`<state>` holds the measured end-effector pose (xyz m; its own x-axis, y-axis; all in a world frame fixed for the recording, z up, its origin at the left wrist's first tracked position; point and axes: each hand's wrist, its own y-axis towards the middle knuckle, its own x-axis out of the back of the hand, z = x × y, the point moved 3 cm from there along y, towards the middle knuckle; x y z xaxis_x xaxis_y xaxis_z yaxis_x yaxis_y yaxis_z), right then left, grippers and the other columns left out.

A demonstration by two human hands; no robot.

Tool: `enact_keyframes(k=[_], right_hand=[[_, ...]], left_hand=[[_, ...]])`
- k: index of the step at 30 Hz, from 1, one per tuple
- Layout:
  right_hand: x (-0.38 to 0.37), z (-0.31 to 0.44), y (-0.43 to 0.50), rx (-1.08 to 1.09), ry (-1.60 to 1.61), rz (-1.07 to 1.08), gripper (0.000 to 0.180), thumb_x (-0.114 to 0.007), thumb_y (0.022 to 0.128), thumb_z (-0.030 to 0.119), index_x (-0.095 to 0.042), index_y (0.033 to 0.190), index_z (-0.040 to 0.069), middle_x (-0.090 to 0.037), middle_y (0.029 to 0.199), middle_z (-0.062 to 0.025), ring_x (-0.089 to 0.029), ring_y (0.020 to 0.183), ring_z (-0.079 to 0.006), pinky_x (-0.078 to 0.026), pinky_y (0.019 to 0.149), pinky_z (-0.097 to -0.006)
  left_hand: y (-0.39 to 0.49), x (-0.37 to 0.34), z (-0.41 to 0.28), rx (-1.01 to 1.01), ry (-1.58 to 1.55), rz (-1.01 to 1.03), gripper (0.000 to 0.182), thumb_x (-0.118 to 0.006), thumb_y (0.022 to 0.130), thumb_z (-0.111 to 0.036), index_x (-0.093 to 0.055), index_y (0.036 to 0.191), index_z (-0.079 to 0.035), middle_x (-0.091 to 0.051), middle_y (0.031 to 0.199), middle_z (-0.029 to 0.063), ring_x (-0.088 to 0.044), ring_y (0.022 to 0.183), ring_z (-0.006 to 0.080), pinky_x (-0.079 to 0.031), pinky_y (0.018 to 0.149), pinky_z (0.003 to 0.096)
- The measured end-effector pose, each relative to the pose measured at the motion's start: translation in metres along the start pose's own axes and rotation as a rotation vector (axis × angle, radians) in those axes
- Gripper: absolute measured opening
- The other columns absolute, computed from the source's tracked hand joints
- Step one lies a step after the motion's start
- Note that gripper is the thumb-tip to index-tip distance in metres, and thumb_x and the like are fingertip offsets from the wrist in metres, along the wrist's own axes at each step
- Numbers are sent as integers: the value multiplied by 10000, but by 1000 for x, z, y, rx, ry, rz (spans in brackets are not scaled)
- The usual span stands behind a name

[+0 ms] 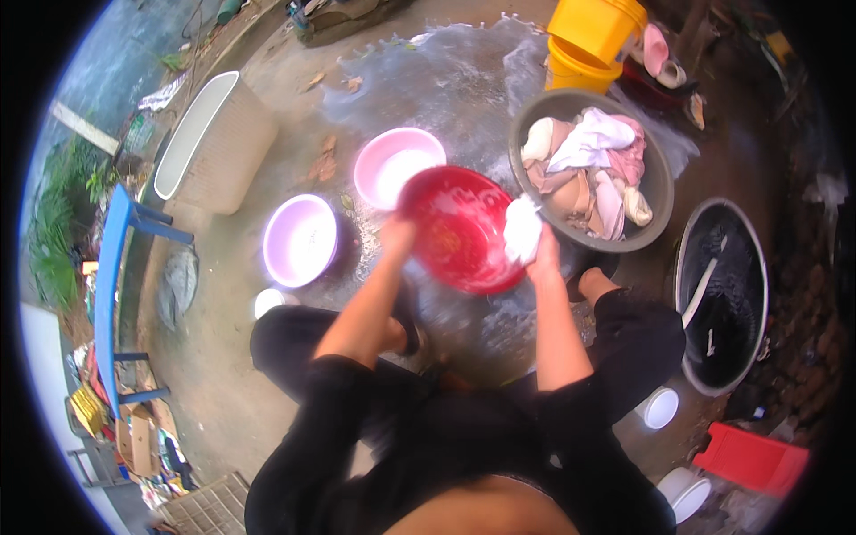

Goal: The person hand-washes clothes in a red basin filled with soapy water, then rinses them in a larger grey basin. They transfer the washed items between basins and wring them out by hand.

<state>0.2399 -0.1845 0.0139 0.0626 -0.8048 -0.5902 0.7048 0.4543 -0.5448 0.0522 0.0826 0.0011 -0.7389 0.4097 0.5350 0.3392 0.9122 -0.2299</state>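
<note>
My left hand (397, 238), somewhat blurred, grips the left rim of a red plastic basin (449, 234) that is held tilted between my knees. Inside the basin are wet streaks and a brownish patch. At its right rim, my right hand (543, 253) holds a bunched white cloth (522, 231); whether its fingers also grip the rim is hard to tell. Up and to the right of that hand stands a large grey tub (592, 244) heaped with pink, tan and white laundry (595, 167). A pink basin (399, 164) and a purple basin (301, 241) sit on the ground to the left.
Yellow buckets (592, 40) stand beyond the grey tub. An oval black tub (719, 294) with a pale handle-like piece across it lies at right, a red plastic stool (752, 458) below it. At left are a beige bin (221, 147) and a blue bench (110, 294). Wet concrete surrounds my feet.
</note>
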Motion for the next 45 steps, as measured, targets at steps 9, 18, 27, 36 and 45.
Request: enact_keyframes(k=[9,18,27,36,45], right_hand=[[30,-73,-1,8,-746,-189,330,-722,788,166,-609,1052,3,-658,948,-105,-630,847,-203,-513,736,-335],[-2,-73,5,280,-1717,197,439,-670,785,216,-574,1185,63,-594,1200,-182,-574,1099,-374,-454,953,-433],[-37,-42,27,33,-1393,192,293,-602,873,188,-605,1132,51,-618,1143,-197,-613,1048,-355,-481,909,-420],[-77,9,72,432,-984,63,188,-552,901,109,-627,1054,29,-678,845,-173,-669,791,-331,-527,721,-397],[-83,94,232,582,-2146,29,626,-557,872,278,-345,1435,104,-341,1490,-96,-249,1411,-298,-204,1133,-458]], left_hand=[[-14,-13,61,221,531,-186,464,-712,769,-318,-642,1052,43,-687,938,143,-643,813,219,-500,704,382],[153,-29,137,761,-732,-23,492,-682,832,-324,-478,1172,-33,-535,969,146,-560,846,280,-518,760,465],[266,16,29,436,-35,-85,311,-530,818,-154,-580,1051,45,-641,845,217,-652,633,322,-527,518,408],[224,105,-183,-787,1373,-374,560,-474,833,-22,-392,1383,-78,-435,1325,338,-656,744,418,-552,707,468],[234,71,-118,-70,80,-232,413,-551,677,-47,-563,1074,64,-660,893,173,-656,809,272,-535,618,405]])
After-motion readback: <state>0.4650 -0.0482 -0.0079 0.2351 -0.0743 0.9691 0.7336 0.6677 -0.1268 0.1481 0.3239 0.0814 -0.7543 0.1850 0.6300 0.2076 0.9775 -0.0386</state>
